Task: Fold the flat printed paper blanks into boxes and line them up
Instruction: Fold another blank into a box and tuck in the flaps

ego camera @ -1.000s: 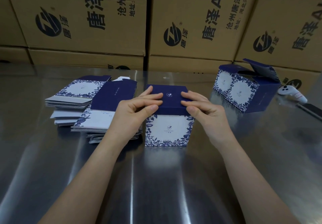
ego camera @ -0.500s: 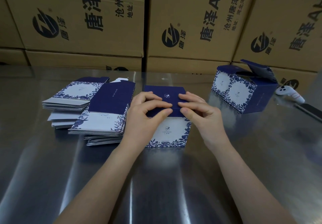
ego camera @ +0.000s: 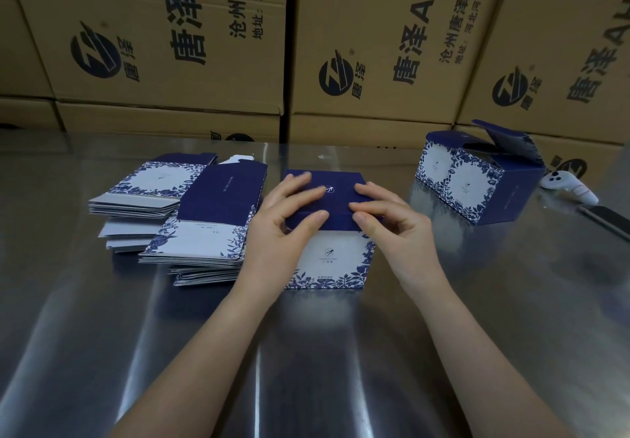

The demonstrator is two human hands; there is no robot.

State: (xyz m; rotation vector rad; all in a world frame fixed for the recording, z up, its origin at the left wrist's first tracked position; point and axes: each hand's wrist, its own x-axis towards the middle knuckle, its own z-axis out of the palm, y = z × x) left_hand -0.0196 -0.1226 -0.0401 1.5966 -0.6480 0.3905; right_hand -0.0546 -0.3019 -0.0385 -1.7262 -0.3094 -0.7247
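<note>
The blue floral box (ego camera: 335, 257) stands on the steel worktop (ego camera: 341, 352); left hand (ego camera: 286, 229) and right hand (ego camera: 399, 226), close together, pinch its navy lid's front edge. Stacked flat blanks (ego camera: 211, 219) lie left of the box, folded boxes (ego camera: 477, 182) to its right.

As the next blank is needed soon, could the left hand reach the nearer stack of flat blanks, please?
Probably yes: the stack of flat blanks lies just beside the left hand with nothing between them, though that hand is pinching the lid of the box.
</note>
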